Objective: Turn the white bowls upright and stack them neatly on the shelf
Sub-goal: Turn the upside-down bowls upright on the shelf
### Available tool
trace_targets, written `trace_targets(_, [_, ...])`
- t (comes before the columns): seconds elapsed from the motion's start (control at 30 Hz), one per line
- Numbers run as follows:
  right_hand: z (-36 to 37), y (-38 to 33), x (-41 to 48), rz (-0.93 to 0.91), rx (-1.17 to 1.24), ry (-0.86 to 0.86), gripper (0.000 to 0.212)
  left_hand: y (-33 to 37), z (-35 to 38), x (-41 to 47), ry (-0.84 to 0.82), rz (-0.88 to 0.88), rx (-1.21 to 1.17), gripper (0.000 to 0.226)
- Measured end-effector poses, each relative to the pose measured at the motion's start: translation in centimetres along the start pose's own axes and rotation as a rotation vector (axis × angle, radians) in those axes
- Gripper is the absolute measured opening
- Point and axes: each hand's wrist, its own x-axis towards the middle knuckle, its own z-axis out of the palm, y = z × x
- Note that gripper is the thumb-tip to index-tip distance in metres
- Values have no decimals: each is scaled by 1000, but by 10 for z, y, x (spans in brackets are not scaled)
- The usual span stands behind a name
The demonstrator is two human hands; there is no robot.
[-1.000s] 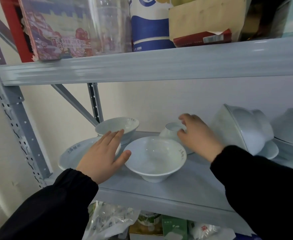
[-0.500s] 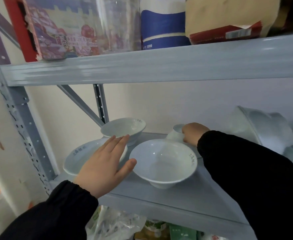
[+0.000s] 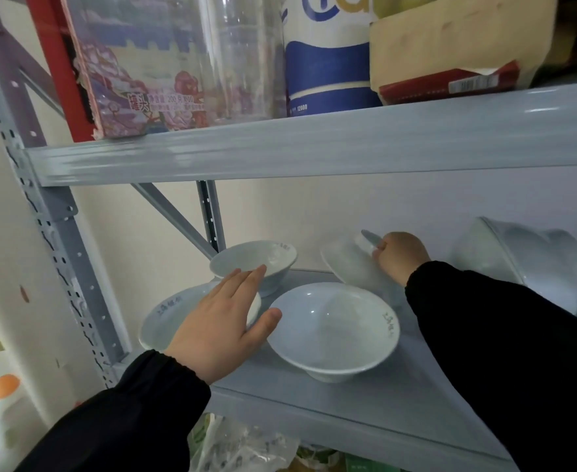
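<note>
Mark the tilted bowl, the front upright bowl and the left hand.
tilted bowl (image 3: 348, 267): head view, on its outer wall.
front upright bowl (image 3: 331, 321): head view, on its inner floor.
left hand (image 3: 218, 321): head view, on the back of the hand.

Bare hands (image 3: 218, 321) emerge from black elastic-cuffed sleeves (image 3: 137, 403).

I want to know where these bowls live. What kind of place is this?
Probably a pantry or storeroom: a grey metal shelf rack holds loose white bowls, with a printed box and clear jar on the shelf above and plastic bags below.
</note>
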Motion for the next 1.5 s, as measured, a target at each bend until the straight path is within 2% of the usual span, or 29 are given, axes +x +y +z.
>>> trace_targets(0.07, [-8,0,2,51,136,77,28,6,-3,6,4,-9,-20,89])
trace_targets(0.13, [-9,1,2,76,306,145,34,13,-5,14,21,-16,-50,85])
trace_targets(0.23, [-6,2,-3,120,721,181,36,24,-3,29,20,-29,-114,73])
trace_targets(0.33, [-7,-10,-18,178,1277,93,22,37,1,51,15,20,-123,69])
trace_targets(0.4, [-8,-19,-29,190,1507,20,15,49,2,65,-17,48,-121,71])
trace_targets(0.53, [-3,-31,-47,191,1709,-111,16,72,2,86,-31,98,-91,72])
trace_targets(0.67, [0,-31,-54,168,1785,-222,21,80,2,94,43,167,-73,47])
trace_targets(0.73, [-4,-26,-54,150,1734,-258,15,81,0,94,61,154,-89,38])
trace_targets(0.8, [-10,-21,-56,102,1501,-262,13,81,-1,95,84,155,-71,37])
trace_targets(0.83, [-14,-18,-58,55,1310,-214,22,80,-1,95,89,161,-31,40])
trace_targets(0.9, [-27,-12,-59,-84,909,23,60,77,-3,96,69,175,94,47])
trace_targets(0.93, [-37,-11,-62,-226,726,146,79,75,-4,96,46,180,156,50])
trace_targets(0.97, [-47,-13,-66,-422,526,239,88,73,-5,96,23,193,203,53])
trace_targets(1.03, [-66,-19,-73,-806,117,327,83,68,-6,97,-5,230,254,55])
trace_targets(1.07, [-70,-24,-73,-917,-64,300,75,65,-6,97,-19,242,272,55])
trace_targets(1.1, [-73,-29,-73,-970,-223,239,65,63,-5,97,-33,253,299,55])
trace_targets(1.17, [-70,-37,-68,-940,-455,93,42,61,-4,96,-65,268,352,56])
trace_targets(1.23, [-66,-40,-63,-884,-568,39,24,59,-2,93,-85,252,368,58])
trace_targets(1.37, [-56,-40,-58,-896,-638,69,15,56,-3,85,-82,223,365,59])
trace_targets(1.5, [-42,-36,-55,-862,-572,59,23,51,-18,70,2,176,243,65])
